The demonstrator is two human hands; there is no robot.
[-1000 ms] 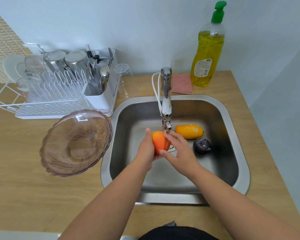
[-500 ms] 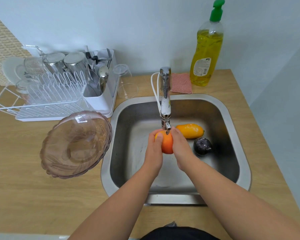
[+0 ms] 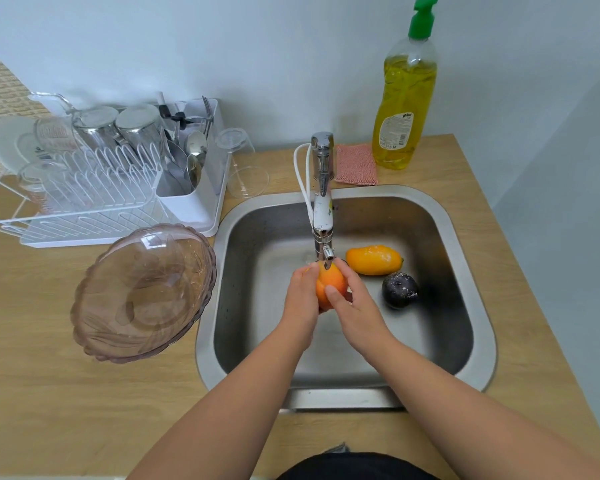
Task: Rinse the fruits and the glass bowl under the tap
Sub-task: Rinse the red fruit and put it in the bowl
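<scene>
Fingers point(image 3: 333, 293) around orange fruit point(image 3: 329, 284)

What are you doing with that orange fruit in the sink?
A person is holding the orange fruit between the left hand and the right hand, right under the tap, to rinse it. A yellow-orange fruit and a dark fruit lie in the sink. The glass bowl sits on the counter left of the sink.
</scene>
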